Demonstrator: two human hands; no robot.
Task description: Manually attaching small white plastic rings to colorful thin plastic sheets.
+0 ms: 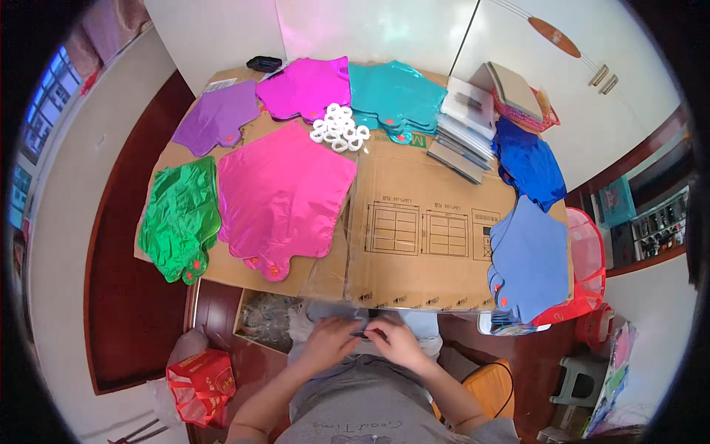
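Above my lap, just below the table's front edge, my left hand [334, 343] and my right hand [393, 342] are close together with fingers bent inward. A small dark thing shows between the fingertips, too small to name. On the cardboard-covered table [421, 275], the nearest stack is of flat pink foil sheets [288, 196], shaped like uninflated star balloons with tabs marked red. Green foil sheets [180, 214] lie left of it. Behind lie purple [216, 115], magenta [307, 87] and teal [396, 95] stacks. A pile of small white rings [340, 129] sits between them.
Blue foil sheets [526, 163] and pale blue ones [529, 255] line the table's right side. Clear-wrapped packs [462, 144] and a red basket [547, 115] stand at the back right. Below are an open box [259, 325], a red bag [201, 381] and a grey stool [580, 379].
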